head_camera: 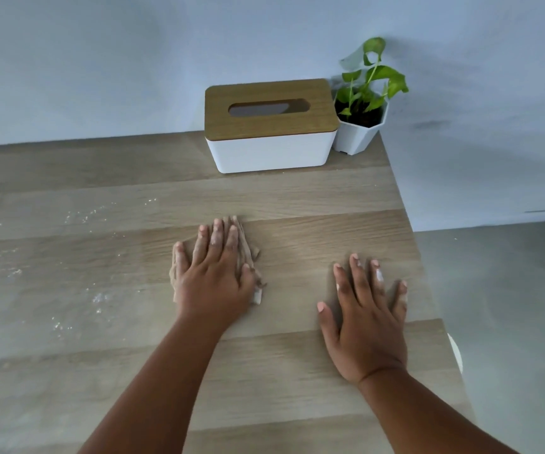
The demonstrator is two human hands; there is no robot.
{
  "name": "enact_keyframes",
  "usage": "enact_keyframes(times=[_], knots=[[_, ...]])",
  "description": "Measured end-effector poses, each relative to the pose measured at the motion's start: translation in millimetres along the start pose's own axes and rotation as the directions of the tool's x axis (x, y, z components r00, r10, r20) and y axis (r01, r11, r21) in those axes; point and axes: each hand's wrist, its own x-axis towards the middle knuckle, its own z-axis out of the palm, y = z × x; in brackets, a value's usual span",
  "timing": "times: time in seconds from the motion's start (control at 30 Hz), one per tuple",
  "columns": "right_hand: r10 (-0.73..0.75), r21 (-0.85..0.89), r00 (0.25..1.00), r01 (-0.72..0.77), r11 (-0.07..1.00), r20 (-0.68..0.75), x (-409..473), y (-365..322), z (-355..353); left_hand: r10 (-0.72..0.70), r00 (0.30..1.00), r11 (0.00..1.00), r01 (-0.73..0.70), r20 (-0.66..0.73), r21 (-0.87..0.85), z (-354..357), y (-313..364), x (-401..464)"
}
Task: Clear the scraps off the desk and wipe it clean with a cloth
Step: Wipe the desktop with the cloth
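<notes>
Left hand [215, 276], grip released, presses flat on the tan cloth [248, 253] mid-desk [297, 198]. Right hand [366, 322], at its 4 o'clock, rests flat, grip released. White scraps [97, 298] lie at 9 o'clock. No writing is readable.

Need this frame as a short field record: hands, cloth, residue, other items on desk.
left hand: flat, fingers straight, pressing the cloth onto the desk
right hand: flat on bare desk, holding nothing
cloth: beige, bunched under the left hand
residue: white specks on the desk's left part
tissue box: white, wooden lid, at the back by the wall
potted plant: white pot, right of the tissue box, at the desk's corner
</notes>
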Motion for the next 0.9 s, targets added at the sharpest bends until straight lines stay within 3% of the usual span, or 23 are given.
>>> enact_keyframes(times=[0.1, 0.17, 0.4, 0.6, 0.7, 0.83, 0.9], knots=[[0.005, 0.013, 1.000, -0.005, 1.000, -0.018, 0, 1, 2, -0.103, 0.994, 0.994, 0.104, 0.048, -0.027, -1, 24, 48], [0.004, 0.019, 1.000, -0.004, 1.000, -0.017, 0, 1, 2, -0.097, 0.993, 0.995, 0.100, 0.067, -0.032, -4, 42, 71], [0.003, 0.013, 1.000, -0.003, 1.000, 0.020, -2, 0, -3, 0.206, 0.976, 0.978, -0.207, 0.074, 0.004, -4, 56, 34], [0.007, 0.000, 1.000, -0.008, 1.000, 0.030, -2, 0, -6, 0.291, 0.957, 0.957, -0.291, -0.009, -0.009, 3, -1, -51], [-0.001, 0.009, 1.000, 0.001, 1.000, 0.004, -2, 1, -3, 0.223, 0.975, 0.974, -0.222, -0.005, 0.041, -5, -25, -36], [-0.006, 0.023, 1.000, 0.007, 1.000, -0.013, 0, 0, -2, -0.049, 0.998, 0.998, 0.047, 0.049, 0.050, -11, -9, 26], [-0.005, 0.024, 1.000, 0.005, 1.000, -0.015, 1, 0, -3, -0.103, 0.992, 0.993, 0.098, 0.077, 0.061, -10, 7, 54]])
